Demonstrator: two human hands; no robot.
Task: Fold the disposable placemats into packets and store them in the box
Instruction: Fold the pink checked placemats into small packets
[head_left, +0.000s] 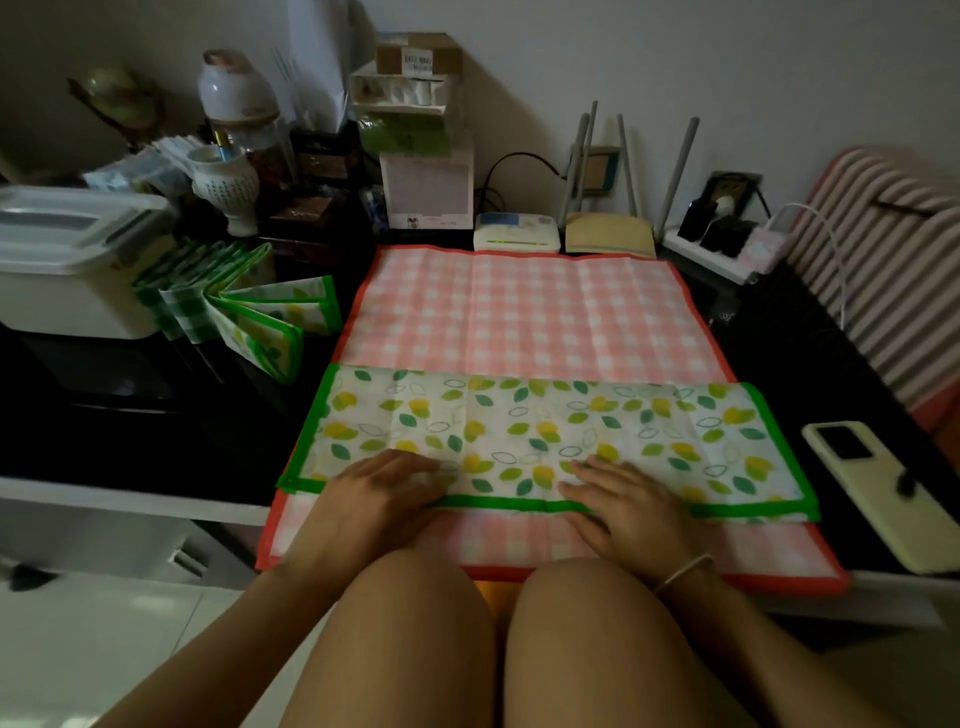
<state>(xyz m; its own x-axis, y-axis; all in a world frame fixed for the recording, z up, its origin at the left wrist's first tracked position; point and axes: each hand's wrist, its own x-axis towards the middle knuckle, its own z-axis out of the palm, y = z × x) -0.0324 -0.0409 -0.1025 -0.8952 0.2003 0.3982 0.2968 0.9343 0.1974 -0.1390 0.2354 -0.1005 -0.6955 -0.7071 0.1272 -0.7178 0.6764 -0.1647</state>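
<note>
Head view: A person seated at a dark table (156, 426) presses both palms on a leaf mat (545, 431). It is a green-bordered sheet folded into a long strip, lying crosswise over the near half of a spread pink mat (519, 312). The left hand (374, 493) lies flat, fingers straight, on the strip's near edge left of centre. The right hand (623, 504), also flat and gripping nothing, rests on the same edge just right of centre, a band at its wrist. Folded packets (244, 317) stand fanned at far left, just beside a lidded white box (67, 270). A phone (883, 493) lies face down at the right, near the strip's end. A router (517, 234) sits beyond the pink mat's far edge.
</note>
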